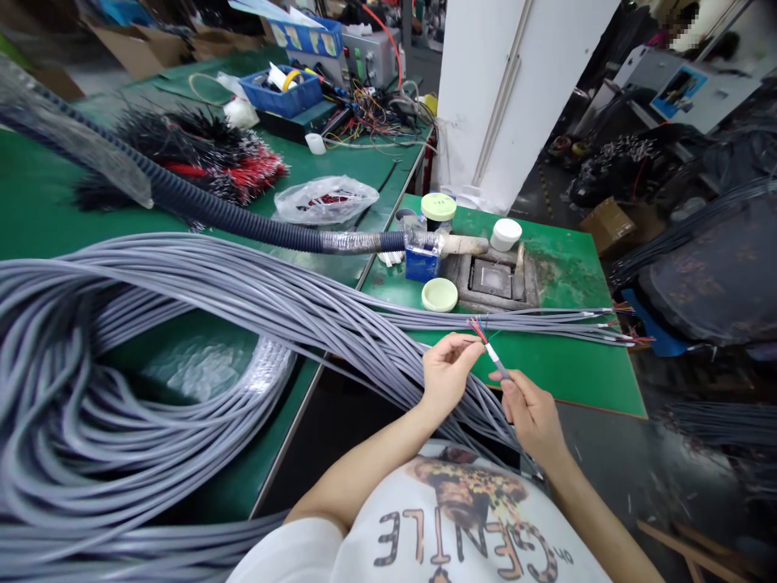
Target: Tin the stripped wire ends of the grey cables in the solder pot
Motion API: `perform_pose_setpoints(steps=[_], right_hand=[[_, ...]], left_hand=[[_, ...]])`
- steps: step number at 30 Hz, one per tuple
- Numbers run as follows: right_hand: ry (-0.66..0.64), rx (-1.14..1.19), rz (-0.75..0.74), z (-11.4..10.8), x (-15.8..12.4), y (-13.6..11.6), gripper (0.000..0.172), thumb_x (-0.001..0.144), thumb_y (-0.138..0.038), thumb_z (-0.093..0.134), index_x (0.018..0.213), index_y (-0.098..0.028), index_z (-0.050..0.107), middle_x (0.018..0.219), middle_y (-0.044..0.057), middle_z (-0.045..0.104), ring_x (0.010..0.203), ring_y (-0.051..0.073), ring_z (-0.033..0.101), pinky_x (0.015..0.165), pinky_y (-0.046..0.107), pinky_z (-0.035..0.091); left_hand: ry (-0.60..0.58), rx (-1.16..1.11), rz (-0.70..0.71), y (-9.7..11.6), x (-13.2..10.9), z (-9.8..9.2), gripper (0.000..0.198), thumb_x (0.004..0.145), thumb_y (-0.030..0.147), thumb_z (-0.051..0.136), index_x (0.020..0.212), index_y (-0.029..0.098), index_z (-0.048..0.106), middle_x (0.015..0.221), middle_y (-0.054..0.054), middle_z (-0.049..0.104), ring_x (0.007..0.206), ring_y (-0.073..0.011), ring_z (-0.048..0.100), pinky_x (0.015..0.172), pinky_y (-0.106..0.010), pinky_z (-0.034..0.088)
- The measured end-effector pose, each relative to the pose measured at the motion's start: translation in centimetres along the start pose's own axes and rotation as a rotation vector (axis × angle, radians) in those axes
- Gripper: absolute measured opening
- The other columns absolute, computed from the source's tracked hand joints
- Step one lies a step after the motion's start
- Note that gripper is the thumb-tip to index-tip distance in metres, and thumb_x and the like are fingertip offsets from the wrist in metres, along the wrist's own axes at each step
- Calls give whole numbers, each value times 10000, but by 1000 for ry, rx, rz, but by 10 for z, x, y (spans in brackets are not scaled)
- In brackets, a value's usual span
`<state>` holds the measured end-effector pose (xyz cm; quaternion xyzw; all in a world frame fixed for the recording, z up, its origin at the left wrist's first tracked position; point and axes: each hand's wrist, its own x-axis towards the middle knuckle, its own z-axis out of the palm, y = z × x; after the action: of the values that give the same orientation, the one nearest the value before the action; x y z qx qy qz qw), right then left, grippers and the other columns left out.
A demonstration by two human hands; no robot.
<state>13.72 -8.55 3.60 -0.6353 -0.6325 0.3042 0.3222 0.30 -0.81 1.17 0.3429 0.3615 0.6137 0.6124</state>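
My left hand (446, 374) pinches the thin coloured wires (477, 329) fanning from the end of a grey cable (501, 364), just above a short white section (490, 351). My right hand (531, 413) grips that same grey cable a little below the white section, with fingertips close to my left hand. A large bundle of grey cables (182, 324) sweeps from the left, passing under my forearms. Its stripped ends (607, 325) lie fanned out on a green mat (564, 364) to the right of my hands.
Beyond my hands stand a square metal pot (491, 279), a green-lidded jar (438, 212) and a blue box (422, 263). A ribbed black hose (243, 214) crosses the green bench (340, 154), which holds red-and-black wire bunches (182, 154) and a blue crate (280, 91).
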Motion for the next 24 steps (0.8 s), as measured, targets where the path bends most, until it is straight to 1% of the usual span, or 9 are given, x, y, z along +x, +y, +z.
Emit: perform_pose_setpoints(steps=[2,4,7,10,13,17,20,22,24], right_hand=[[7,-90,-52,1,2,0,307,972,-341,366,1077,-183,607,513,-38,498,479,121,504,520,227,380],[15,-179,-104,2,4,0,303,972,-325,363,1071,-180,610,586,-7,588,515,126,557,531,224,392],[14,-289,-157,4,6,2,301,974,-307,356,1062,-171,610,713,33,682,572,135,621,548,223,408],[9,-373,-190,7,6,7,312,974,-305,351,1052,-162,616,710,44,696,606,159,654,559,235,414],[6,-401,-205,9,4,12,323,975,-309,346,1056,-156,619,705,48,695,598,167,656,553,246,405],[-8,-360,-171,10,1,13,340,968,-334,351,1053,-155,628,695,58,678,605,176,639,565,262,396],[-80,-131,-40,5,4,6,351,953,-387,381,1044,-157,630,653,44,636,562,156,585,544,260,392],[-229,200,119,0,8,-1,377,944,-438,401,1088,-153,602,594,9,585,475,123,513,487,244,377],[-334,577,270,-5,16,-9,418,926,-487,432,1128,-147,566,527,-36,521,382,90,416,418,225,341]], left_hand=[[-32,163,166,6,4,-5,98,713,266,744,767,186,727,740,-21,662,687,-121,574,674,-254,456],[-74,260,191,12,10,-9,100,719,255,737,787,182,738,764,-26,658,684,-115,554,675,-255,449],[-121,257,4,21,19,-14,161,706,275,745,821,162,739,767,-23,663,639,-95,532,629,-237,435],[-194,176,-181,28,26,-18,255,670,298,773,870,146,731,661,8,626,580,-73,511,588,-214,420],[-245,158,-250,31,31,-19,320,637,316,797,889,136,719,602,22,600,554,-73,517,551,-201,405],[-272,189,-276,32,34,-17,326,630,348,799,863,137,712,619,1,640,571,-101,567,534,-211,411],[-311,280,-147,30,32,-18,226,683,342,765,772,141,713,681,-29,682,606,-116,585,592,-245,449],[-322,411,89,29,28,-18,155,734,312,732,770,161,725,711,-39,700,640,-128,595,647,-273,464],[-371,531,397,27,22,-18,93,776,264,699,822,193,737,732,-40,719,665,-136,610,697,-298,468]])
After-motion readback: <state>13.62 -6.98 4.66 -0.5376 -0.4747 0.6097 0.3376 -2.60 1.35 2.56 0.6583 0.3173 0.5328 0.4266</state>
